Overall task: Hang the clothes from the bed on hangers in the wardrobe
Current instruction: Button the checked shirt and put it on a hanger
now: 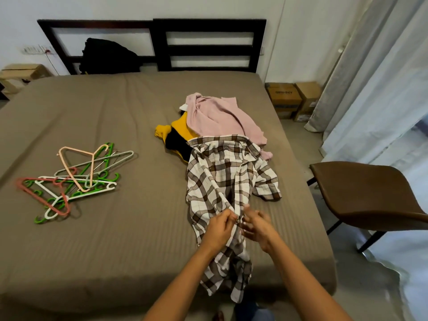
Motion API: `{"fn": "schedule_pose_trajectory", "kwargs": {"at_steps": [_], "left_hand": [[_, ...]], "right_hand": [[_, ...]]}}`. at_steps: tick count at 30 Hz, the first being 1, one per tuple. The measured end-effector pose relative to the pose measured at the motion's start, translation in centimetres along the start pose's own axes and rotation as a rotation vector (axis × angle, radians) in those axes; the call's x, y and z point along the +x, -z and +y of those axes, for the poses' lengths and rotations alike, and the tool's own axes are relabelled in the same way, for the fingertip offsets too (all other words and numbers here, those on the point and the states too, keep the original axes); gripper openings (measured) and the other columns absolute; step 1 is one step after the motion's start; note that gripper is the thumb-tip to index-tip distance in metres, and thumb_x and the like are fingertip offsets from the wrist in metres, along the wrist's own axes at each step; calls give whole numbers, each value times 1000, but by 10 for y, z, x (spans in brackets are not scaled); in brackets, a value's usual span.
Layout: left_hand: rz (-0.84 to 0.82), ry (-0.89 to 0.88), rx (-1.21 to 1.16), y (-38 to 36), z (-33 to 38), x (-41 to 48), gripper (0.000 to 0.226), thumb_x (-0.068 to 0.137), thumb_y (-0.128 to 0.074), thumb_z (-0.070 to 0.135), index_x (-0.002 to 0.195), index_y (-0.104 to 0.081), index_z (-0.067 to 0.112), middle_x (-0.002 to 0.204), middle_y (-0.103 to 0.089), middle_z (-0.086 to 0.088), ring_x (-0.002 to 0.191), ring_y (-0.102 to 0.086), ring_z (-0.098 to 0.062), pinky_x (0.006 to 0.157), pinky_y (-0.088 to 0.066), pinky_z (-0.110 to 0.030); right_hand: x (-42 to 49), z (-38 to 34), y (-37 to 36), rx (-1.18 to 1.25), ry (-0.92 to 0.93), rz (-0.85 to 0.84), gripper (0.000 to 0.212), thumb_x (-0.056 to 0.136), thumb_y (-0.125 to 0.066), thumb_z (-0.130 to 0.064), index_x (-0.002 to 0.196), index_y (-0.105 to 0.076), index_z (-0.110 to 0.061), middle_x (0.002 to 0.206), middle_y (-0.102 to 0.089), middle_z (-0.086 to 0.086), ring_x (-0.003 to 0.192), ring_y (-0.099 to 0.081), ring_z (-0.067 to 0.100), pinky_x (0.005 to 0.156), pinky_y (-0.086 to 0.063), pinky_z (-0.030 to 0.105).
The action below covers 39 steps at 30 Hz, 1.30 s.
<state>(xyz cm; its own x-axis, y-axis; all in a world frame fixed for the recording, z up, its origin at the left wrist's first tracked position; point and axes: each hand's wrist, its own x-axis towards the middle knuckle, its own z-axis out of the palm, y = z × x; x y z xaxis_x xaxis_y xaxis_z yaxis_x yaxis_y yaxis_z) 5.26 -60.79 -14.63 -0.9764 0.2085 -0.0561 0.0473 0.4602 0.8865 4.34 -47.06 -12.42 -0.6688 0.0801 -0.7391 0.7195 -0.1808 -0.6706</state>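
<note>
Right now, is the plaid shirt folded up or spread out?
Spread out, not folded: the plaid shirt lies lengthwise on the bed, a sleeve out sideways.

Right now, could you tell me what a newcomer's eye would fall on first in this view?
The brown-and-white plaid shirt stretches down the right half of the bed. Near the foot of the bed, the left hand pinches the shirt's front edge and the right hand, blurred, is beside it. Next come the tangle of coloured hangers on the bed's left side and the pink garment heaped beyond the shirt.
</note>
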Motion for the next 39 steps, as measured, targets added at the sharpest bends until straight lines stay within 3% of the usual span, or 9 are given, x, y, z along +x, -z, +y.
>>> {"fn": "schedule_pose_trajectory", "kwargs": {"at_steps": [2,5,12,17,24,27,31,34,39], "left_hand": [[-29,-28,-18,-5,1,-4,23,98,-46,30,93,-59,11,78,-57,9,71,-54,2,65,-42,-17],[-16,36,-115,-12,-4,-13,22,97,-51,28,91,-61,10,74,-58,7,63,-53,0,60,-41,-15],[106,558,-298,-1,0,2,46,88,-51,56,66,-59,17,65,-61,3,64,-57,-11,68,-46,-27],[31,606,-328,4,12,21,42,82,-71,36,57,-44,15,52,-44,0,33,-41,-4,35,-35,-15],[71,665,-703,-5,8,19,16,96,-52,13,90,-64,4,78,-67,-8,55,-65,-7,48,-52,-19],[72,701,-741,-10,11,15,19,98,-46,11,105,-61,1,88,-67,-8,70,-64,-12,52,-53,-18],[114,746,-760,-10,16,15,18,97,-45,9,100,-62,3,92,-69,-10,74,-66,-15,56,-55,-19],[130,738,-773,-5,17,16,11,94,-52,8,91,-63,7,81,-69,-5,68,-64,-13,57,-55,-20],[146,703,-854,7,19,20,6,93,-56,14,91,-62,12,84,-68,-4,74,-61,-13,65,-54,-24]], "right_hand": [[2,-7,-5,-75,105,-9,44,80,-72,-35,106,-48,-10,75,-60,4,65,-60,15,58,-53,28],[7,-11,-7,-124,117,-22,43,78,-74,-6,111,-46,-6,76,-61,6,56,-59,12,52,-51,26],[9,8,-3,-27,141,-34,30,82,-53,13,105,-51,-6,87,-61,13,67,-58,20,60,-49,34],[3,23,-5,-216,301,-75,30,84,-51,7,109,-48,-10,79,-54,7,61,-50,12,55,-44,29],[11,19,4,-359,371,208,34,69,-80,-9,87,-52,-17,71,-59,3,60,-56,14,53,-49,29],[15,19,5,-538,372,262,19,69,-77,-9,74,-58,-9,69,-63,8,61,-60,21,55,-52,34],[13,22,2,-810,310,369,18,82,-66,-18,70,-58,-7,66,-56,5,60,-53,17,43,-33,21],[13,25,3,-463,254,360,22,88,-56,-14,67,-57,-8,62,-54,6,56,-48,17,52,-38,28],[6,-2,3,330,91,48,20,89,-40,7,93,-56,-4,80,-60,12,67,-54,20,54,-48,30]]}}
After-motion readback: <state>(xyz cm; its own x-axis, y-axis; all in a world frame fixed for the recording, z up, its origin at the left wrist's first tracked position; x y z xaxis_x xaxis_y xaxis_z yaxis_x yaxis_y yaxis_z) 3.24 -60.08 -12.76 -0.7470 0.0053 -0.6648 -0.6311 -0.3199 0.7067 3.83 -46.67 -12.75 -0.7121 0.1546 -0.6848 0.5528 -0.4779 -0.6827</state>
